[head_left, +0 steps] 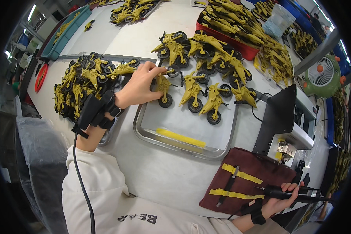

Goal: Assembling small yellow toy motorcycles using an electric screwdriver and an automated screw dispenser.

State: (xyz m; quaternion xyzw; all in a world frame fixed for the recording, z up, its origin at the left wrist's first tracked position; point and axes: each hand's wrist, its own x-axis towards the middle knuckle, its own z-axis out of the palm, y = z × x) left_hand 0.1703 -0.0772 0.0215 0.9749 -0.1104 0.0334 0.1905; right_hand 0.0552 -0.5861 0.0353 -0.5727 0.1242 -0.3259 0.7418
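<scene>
My left hand (142,84) reaches over the left edge of a metal tray (175,147). Its thumb and fingers close around a yellow toy motorcycle (162,85) with black wheels. More such motorcycles, among them one in the tray's middle (191,89), lie beside it and behind it. My right hand (282,201) grips a black electric screwdriver (286,193), its thin bit pointing left above a maroon cloth mat (214,195). Yellow tape strips (238,194) and a dark narrow bar (233,183) lie on that mat.
A heap of toy motorcycles (82,84) sits left of the tray. A red bin (230,41) of yellow parts stands far right, a teal bin (68,35) far left. At right are a black-panelled machine (279,121) and a green fan (323,76).
</scene>
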